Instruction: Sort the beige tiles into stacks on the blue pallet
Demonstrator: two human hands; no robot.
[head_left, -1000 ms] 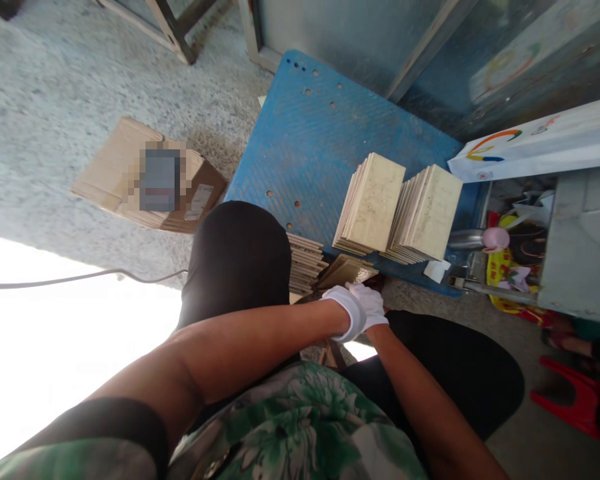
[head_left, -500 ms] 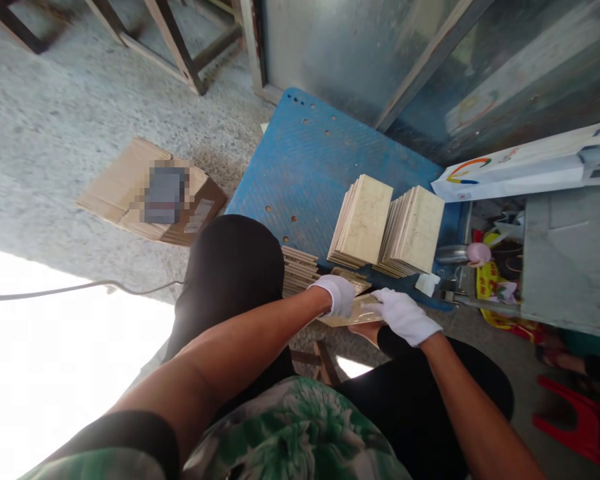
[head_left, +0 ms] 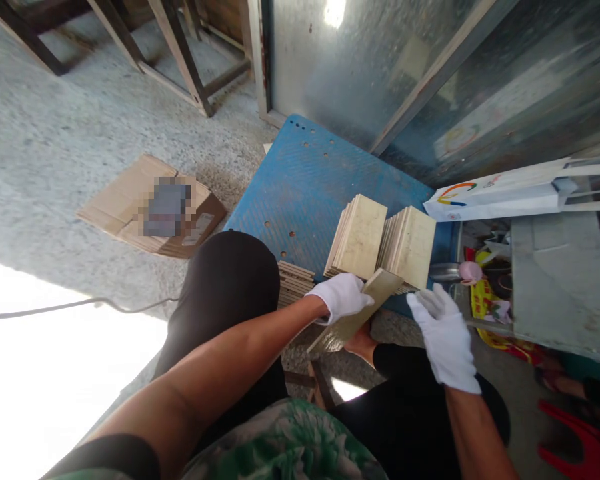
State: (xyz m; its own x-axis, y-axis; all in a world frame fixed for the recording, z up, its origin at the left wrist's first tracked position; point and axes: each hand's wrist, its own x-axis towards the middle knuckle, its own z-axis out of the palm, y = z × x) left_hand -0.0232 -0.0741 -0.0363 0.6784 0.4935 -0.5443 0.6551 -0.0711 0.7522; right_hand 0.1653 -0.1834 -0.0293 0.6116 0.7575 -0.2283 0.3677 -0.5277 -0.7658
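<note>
My left hand [head_left: 344, 298], in a white glove, grips a thin beige rectangular board [head_left: 354, 320] by its upper long edge. The board is tilted over my lap, and its face has a slight sheen. To its right, my gloved right hand [head_left: 443, 333] is apart from the board, fingers spread and holding nothing. Just beyond the held board, two leaning rows of similar boards, a left stack [head_left: 361, 235] and a right stack [head_left: 413, 243], rest on a blue plastic platform [head_left: 300, 180]. More boards [head_left: 296, 280] lie piled beside my left knee.
A cardboard box [head_left: 115, 193] with a blurred-out dark item lies on the floor at left. At right are a white paper bag [head_left: 500, 193], a metal cup [head_left: 447, 272], a grey surface [head_left: 555, 280] and a red stool [head_left: 570, 433]. A framed panel [head_left: 340, 73] stands behind the platform.
My right hand has left the board and moved right, its fingers opening. The board has turned to a steeper slant in my left hand. The view has shifted slightly.
</note>
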